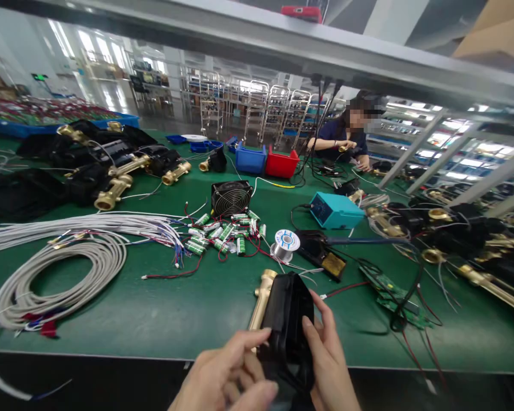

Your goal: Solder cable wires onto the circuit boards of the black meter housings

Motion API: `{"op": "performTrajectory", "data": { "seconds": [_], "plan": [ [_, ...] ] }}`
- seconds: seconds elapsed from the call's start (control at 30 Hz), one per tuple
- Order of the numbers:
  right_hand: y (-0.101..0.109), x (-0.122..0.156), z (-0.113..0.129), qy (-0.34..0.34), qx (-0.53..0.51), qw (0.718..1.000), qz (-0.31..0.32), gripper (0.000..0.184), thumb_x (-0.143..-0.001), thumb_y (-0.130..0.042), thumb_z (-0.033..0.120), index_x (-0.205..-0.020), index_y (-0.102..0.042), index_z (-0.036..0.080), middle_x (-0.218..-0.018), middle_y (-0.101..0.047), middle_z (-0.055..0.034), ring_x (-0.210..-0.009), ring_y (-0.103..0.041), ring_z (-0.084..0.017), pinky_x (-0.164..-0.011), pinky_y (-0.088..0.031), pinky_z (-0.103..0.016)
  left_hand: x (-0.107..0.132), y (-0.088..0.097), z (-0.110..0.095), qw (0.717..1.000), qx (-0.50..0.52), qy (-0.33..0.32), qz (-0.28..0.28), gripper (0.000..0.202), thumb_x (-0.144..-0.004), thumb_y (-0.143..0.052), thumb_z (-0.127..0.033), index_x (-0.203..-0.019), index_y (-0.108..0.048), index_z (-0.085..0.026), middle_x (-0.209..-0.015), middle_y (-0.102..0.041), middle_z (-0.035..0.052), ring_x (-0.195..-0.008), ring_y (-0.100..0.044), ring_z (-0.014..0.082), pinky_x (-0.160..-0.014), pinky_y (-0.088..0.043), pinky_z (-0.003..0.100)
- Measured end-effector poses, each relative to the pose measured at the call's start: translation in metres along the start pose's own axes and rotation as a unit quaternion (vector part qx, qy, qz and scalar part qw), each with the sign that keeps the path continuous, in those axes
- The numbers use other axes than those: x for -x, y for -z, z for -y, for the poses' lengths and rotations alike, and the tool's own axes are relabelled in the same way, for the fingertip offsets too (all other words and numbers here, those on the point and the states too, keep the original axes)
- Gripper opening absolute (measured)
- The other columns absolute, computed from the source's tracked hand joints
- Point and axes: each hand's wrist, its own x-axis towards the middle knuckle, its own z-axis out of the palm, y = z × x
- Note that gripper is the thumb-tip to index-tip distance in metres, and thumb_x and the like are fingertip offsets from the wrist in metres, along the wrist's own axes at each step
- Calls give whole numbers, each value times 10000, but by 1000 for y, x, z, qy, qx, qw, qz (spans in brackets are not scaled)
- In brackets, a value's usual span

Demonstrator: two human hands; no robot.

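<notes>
Near the front edge of the bench, both hands hold a water-meter-like unit with a black plastic housing and a brass pipe body. The housing is tilted, its open hollow side facing up and to the right. My right hand grips the right wall, thumb at the rim and fingers behind. On the other side, my left hand has curled fingers against the housing and brass pipe; its thumb lies near the lower end. Beyond them stand a solder spool and a pile of green-and-white batteries with leads.
Coiled grey cables lie left; a green circuit board and more brass-and-black units lie right. Behind are a fan, a teal box, blue bin and red bin. A co-worker sits opposite. A metal beam crosses overhead.
</notes>
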Motion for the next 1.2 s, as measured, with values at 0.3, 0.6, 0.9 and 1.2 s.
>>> {"op": "performTrajectory", "data": {
  "seconds": [0.3, 0.6, 0.9, 1.2],
  "plan": [
    [27, 5, -3, 102, 77, 991, -27, 487, -911, -643, 492, -1336, -556, 270, -1339, -675, -109, -1268, -624, -279, -1018, -536, -397, -32, 21, 1, 974, -192, -120, -15, 274, -959, -539, -339, -1057, -776, -243, -694, -637, 6, -617, -604, 145, -569, -467, 216],
    [31, 18, 8, 252, 198, 947, 3, 265, -930, -649, 357, -1167, -695, 246, -1159, -747, -110, -1078, -725, -256, -924, -599, -351, -65, 32, -39, 961, -223, -163, -2, 270, -924, -598, -417, -1057, -756, -244, -1258, -650, 105, -1276, -494, 305, -1086, -376, 501],
    [13, -3, 50, 208, 268, 915, 217, 237, -927, -641, 298, -1150, -720, 275, -1029, -757, -60, -853, -733, -161, -757, -594, -221, -80, 48, -46, 993, -8, -73, 89, 349, -955, -518, -415, -798, -733, -189, -975, -734, 76, -1048, -619, 246, -926, -461, 352],
    [-37, -66, 101, 45, 300, 854, 423, 312, -817, -710, 342, -1085, -724, 182, -825, -692, 3, -652, -595, -104, -592, -461, -206, -65, 61, -20, 989, 138, 36, -26, 439, -719, -815, -541, -833, -725, -127, -639, -619, -10, -462, -495, 85, -368, -401, 168]
  ]
}}
